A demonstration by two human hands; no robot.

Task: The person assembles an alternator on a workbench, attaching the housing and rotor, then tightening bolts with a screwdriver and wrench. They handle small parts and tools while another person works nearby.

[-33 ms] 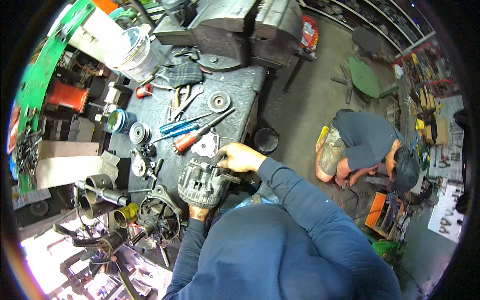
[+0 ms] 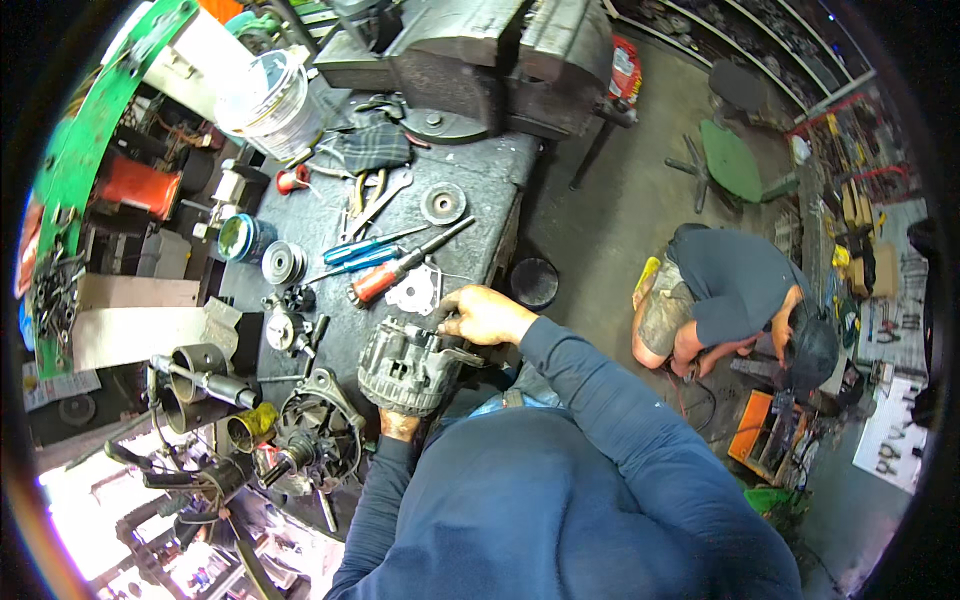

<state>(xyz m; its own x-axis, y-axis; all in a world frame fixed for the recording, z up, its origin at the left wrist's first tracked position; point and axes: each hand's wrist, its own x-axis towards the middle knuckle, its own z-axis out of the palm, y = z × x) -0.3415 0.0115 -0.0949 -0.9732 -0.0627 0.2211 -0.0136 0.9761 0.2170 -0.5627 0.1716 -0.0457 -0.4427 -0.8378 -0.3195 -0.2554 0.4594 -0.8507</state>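
A grey metal alternator housing [image 2: 405, 368] with slotted sides is held up at the table's near edge. My left hand [image 2: 400, 425] supports it from below; most of that hand's fingers are hidden behind the housing. From the right, my right hand [image 2: 488, 315] reaches to the housing's upper edge, thumb and fingers pinched together there. Whatever sits between those fingertips is too small to make out. Just beyond lie a pale flat metal plate [image 2: 415, 290] with holes, a red-handled tool [image 2: 375, 283] and blue-handled screwdrivers [image 2: 360, 255].
A pulley [image 2: 443, 203], pliers and a wrench lie farther up the dark workbench [image 2: 480, 180]. A large vise [image 2: 450, 60] stands at its far end. An opened alternator part with a shaft [image 2: 310, 445] sits at left. Another person [image 2: 735, 295] crouches on the floor at right.
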